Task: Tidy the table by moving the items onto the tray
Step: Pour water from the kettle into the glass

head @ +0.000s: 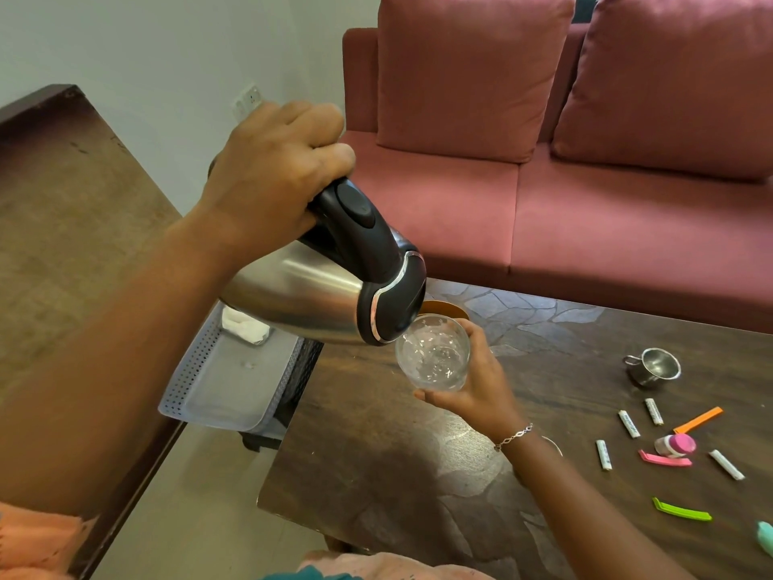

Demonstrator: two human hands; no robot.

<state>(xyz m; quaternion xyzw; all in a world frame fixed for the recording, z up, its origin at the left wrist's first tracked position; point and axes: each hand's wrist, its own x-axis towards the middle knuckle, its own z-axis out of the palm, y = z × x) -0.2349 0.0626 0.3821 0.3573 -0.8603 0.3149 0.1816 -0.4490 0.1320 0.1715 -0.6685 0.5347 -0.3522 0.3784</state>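
My left hand [272, 169] grips the black handle of a steel kettle [301, 295], tilted with its spout down over a clear glass [433, 355]. Beneath the spout, my right hand [481, 391] holds that glass above the dark table [418, 475]. A pale perforated tray [226, 395] sits to the left, partly behind the kettle, with a white wad [244, 326] in it. On the table's right lie a small steel cup [652, 367], several white sachets [629, 424], orange [698, 419], pink [665, 458] and green [682, 509] clips, and a pink-capped container [675, 445].
A pink sofa [585, 203] stands behind the table. A brown wooden surface [62, 223] lies at the left, under the tray's edge. An orange-rimmed object [443, 307] shows just behind the glass. A teal thing [765, 537] sits at the right edge.
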